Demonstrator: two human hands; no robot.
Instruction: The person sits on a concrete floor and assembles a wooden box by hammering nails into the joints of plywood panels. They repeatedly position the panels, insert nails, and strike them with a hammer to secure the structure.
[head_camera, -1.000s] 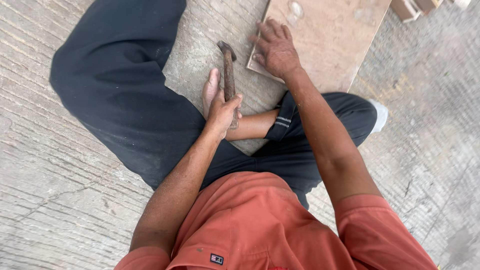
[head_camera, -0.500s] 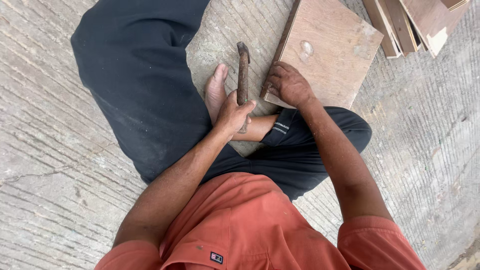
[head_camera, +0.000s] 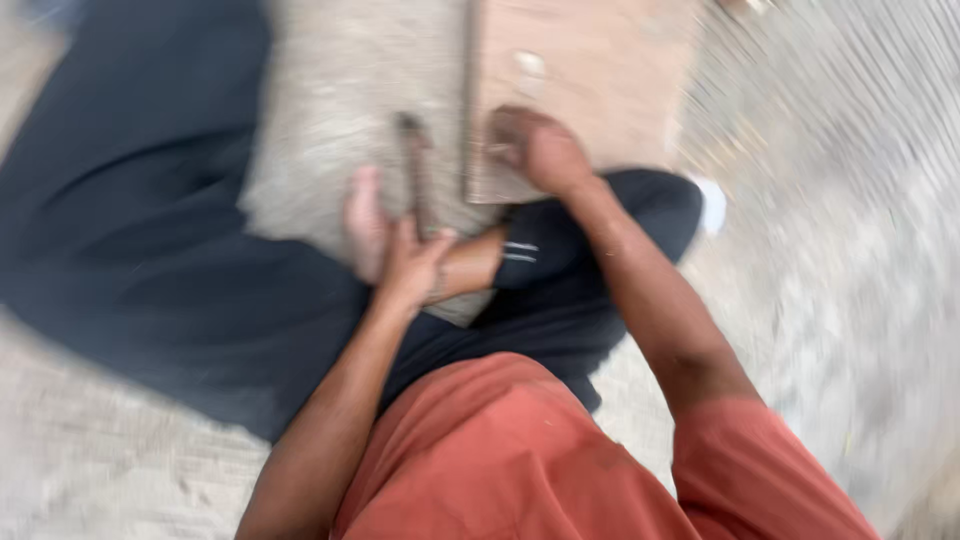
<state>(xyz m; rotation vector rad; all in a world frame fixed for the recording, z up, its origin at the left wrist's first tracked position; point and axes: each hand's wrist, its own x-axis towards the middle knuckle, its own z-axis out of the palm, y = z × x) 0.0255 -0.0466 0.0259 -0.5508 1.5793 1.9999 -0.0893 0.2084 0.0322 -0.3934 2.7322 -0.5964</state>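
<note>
Head view is motion-blurred: hammer (head_camera: 413, 175) clenched low on its handle in our left hand (head_camera: 412, 265), head pointing away, just left of the wooden board (head_camera: 580, 90). Right hand (head_camera: 540, 152) presses the board's near edge; whether it pinches anything, can't tell. Suggest steadying the board flat before swinging.

I see a hammer (head_camera: 412, 175) with a dark, rusty-looking head and a slim handle, its head pointing away from me, standing nearly upright in the picture just left of the wooden board (head_camera: 590, 90). The motion blur hides its finer detail. The board is a flat, reddish-brown panel lying on the concrete floor, its near edge toward me, with a small pale patch on its face.
</note>
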